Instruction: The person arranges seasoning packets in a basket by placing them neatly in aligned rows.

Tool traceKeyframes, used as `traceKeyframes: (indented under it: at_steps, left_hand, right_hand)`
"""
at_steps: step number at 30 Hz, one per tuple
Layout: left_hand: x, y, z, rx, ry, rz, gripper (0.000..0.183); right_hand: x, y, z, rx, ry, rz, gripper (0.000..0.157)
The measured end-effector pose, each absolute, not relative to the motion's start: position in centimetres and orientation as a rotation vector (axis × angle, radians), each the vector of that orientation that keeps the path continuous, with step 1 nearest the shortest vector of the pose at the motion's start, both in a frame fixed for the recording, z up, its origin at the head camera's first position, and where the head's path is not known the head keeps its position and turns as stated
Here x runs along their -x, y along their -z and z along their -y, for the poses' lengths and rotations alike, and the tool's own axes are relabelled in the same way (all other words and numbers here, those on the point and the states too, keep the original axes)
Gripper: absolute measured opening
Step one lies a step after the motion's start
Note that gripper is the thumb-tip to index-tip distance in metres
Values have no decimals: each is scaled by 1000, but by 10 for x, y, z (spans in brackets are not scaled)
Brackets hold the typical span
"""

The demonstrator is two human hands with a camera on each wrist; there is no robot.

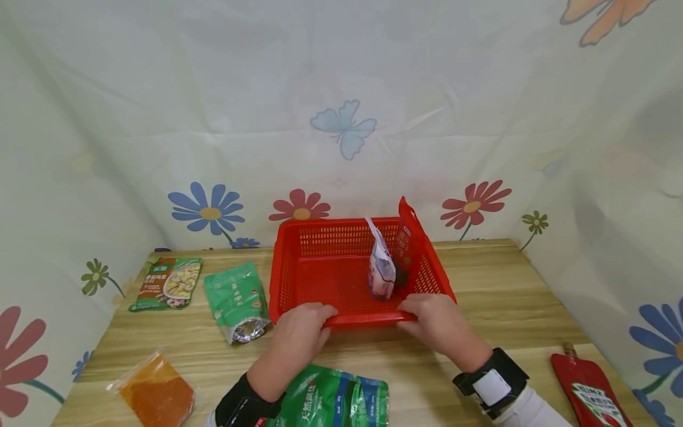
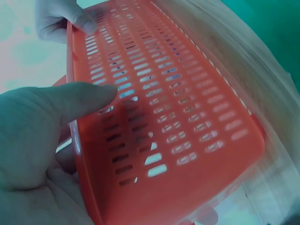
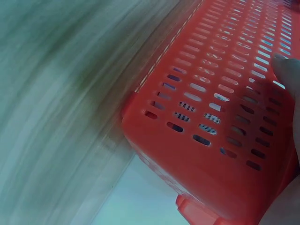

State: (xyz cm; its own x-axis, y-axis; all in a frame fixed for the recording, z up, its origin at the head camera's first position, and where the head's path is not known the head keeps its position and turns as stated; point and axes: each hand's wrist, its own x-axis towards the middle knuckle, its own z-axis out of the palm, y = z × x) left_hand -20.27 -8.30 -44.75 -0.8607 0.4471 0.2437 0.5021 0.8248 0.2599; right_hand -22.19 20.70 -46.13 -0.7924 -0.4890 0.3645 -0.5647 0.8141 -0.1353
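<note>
Nearest, a green bag [image 1: 333, 398] is lying on the counter [image 1: 427, 379]. Just beyond it, the left hand [image 1: 300, 332] and the right hand [image 1: 436, 319] are gripping the near rim of a red basket [image 1: 331, 279], one toward each end, thumbs pressing on its outer wall. The basket is sitting mid-counter; whether its near edge is lifting, I cannot tell. It is looking like thin plastic, so probably light, rather stiff, a little slippery, not fragile; holding the rim at two ends is seeming the safest way. Inside, toward the right, a pink-and-white bag [image 1: 382, 274] is standing beside a tall red bag [image 1: 409, 240], so that side is probably weighing more.
</note>
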Motion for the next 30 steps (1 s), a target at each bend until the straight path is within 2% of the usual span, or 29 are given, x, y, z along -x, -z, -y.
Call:
traceKeyframes:
  at_steps: [10, 14, 22, 30]
  left_hand:
    - [206, 442, 96, 924, 444, 2897, 45]
    - [201, 439, 107, 968, 444, 2886, 45]
    - [176, 441, 132, 910, 460, 2818, 52]
    - [145, 446, 155, 900, 789, 2898, 45]
  right_hand:
    - [224, 461, -205, -798, -321, 2670, 34]
    - [223, 462, -205, -787, -337, 2689, 33]
    - [221, 462, -207, -781, -362, 2694, 30]
    - [221, 461, -205, -783, -374, 2697, 30]
